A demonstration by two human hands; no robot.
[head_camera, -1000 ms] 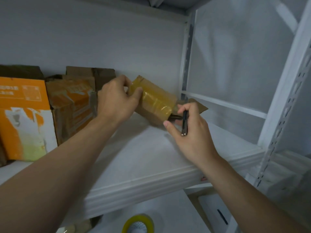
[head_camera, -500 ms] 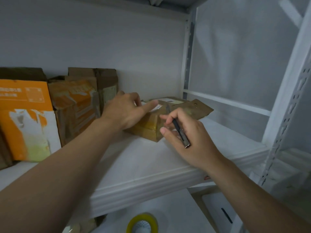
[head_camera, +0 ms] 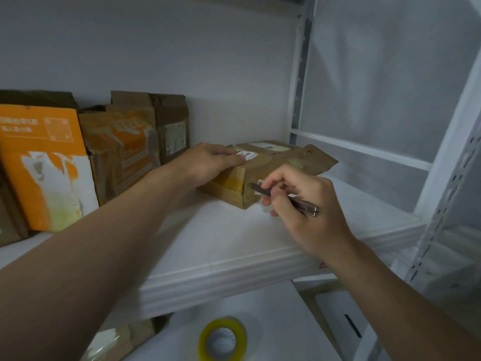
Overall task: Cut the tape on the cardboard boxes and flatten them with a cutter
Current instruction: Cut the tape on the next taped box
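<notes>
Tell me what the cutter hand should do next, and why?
Probably draw the cutter along the tape on the box: the left hand presses it down on the shelf, and the right hand holds the tip there.

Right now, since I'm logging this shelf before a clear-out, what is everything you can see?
shelf: one, white, bearing all the boxes.
taped box: one, brown with yellowish tape, lying flat mid-shelf.
cutter: one, dark metal, tip at the taped box's near corner.
orange box: one, orange and white, standing at the shelf's left.
worn box: one, orange-brown, standing right of the orange box.
brown box: one, plain brown, standing by the wall, right of the worn box.
tape roll: one, yellow, on the surface below the shelf.
rack upright: one, white, perforated, at right.
left hand: one, resting flat on the taped box's top.
right hand: one, gripping the cutter.
</notes>
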